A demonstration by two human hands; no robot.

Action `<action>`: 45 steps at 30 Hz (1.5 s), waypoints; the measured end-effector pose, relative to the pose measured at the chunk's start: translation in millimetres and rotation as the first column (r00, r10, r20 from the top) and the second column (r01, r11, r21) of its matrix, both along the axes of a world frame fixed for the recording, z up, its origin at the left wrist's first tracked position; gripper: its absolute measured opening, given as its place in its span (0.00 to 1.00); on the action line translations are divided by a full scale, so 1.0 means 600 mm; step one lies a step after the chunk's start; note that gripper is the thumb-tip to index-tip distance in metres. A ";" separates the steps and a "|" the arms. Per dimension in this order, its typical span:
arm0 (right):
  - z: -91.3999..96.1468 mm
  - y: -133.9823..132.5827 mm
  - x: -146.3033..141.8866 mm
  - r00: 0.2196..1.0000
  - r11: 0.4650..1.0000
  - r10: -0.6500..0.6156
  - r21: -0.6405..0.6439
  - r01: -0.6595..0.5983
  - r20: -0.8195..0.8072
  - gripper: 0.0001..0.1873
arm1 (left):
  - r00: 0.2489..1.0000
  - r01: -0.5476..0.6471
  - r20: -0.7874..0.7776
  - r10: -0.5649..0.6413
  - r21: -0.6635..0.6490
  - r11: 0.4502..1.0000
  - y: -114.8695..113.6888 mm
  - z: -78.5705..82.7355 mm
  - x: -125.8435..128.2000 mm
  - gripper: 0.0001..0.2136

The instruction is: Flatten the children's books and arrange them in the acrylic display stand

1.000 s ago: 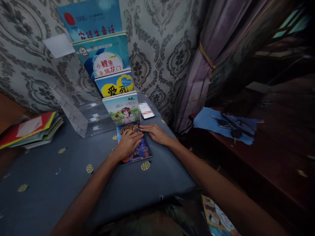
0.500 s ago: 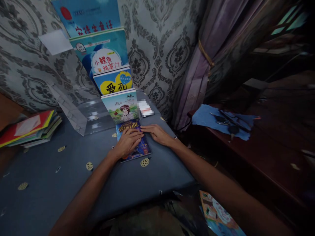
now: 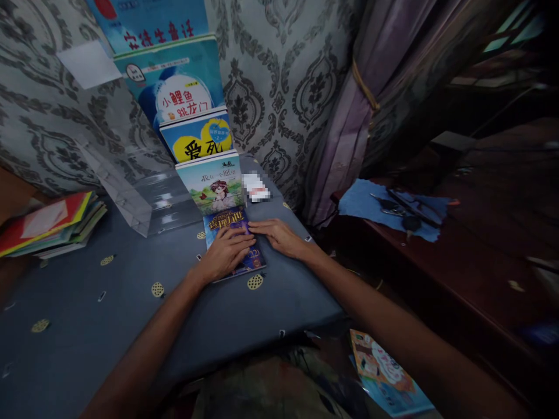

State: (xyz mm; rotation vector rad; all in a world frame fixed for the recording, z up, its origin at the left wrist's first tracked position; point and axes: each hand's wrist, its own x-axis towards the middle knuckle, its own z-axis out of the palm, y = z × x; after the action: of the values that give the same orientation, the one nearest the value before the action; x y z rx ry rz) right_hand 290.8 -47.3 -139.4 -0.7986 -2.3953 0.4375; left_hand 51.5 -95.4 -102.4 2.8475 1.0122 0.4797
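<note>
A purple-blue book (image 3: 255, 262) lies flat on the table, cover up. My left hand (image 3: 227, 251) rests palm down across its cover with the fingers stretched out. At the book's right edge, my right hand (image 3: 279, 235) lies with straight fingers, its fingertips touching the book. Just behind stands a tiered clear plastic rack (image 3: 135, 203). Its right column holds a green-and-white book (image 3: 216, 186), a yellow-and-blue book (image 3: 198, 139), a teal book (image 3: 179, 87) and a blue book (image 3: 152, 23), one above another.
A stack of books (image 3: 52, 224) lies at the table's left. A blurred white card (image 3: 256, 187) sits right of the rack. On the dark red furniture to the right, a blue cloth (image 3: 362, 203) carries tools. Below the table edge lies a colourful book (image 3: 388, 372).
The view has shifted slightly, so the rack and books sit a little higher and further left. Both hands keep their places on the purple-blue book.
</note>
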 end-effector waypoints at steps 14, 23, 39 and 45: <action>0.002 -0.036 0.009 0.999 0.999 -0.038 0.025 0.038 -0.009 0.29 | 0.999 0.047 -0.002 -0.047 -0.009 0.999 -0.016 0.004 0.005 0.18; 0.008 -0.054 0.012 0.998 0.998 -0.061 -0.002 0.062 0.015 0.29 | 0.998 0.059 -0.007 -0.059 -0.013 0.998 -0.029 0.011 0.010 0.18; 0.005 -0.138 0.039 0.999 0.999 0.042 -0.004 -0.042 0.018 0.28 | 0.996 0.055 -0.077 -0.049 0.082 0.995 -0.116 0.002 0.010 0.18; -0.005 -0.155 0.045 0.997 0.997 0.079 0.006 -0.079 0.024 0.28 | 0.998 -0.015 -0.064 0.023 0.122 0.992 -0.146 -0.010 0.012 0.19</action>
State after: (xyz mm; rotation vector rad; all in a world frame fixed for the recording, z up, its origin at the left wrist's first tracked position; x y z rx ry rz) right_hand 317.7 -140.2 -142.2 -0.7114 -2.4555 0.4529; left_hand 58.8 -183.3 -108.6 2.9814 1.0571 0.4685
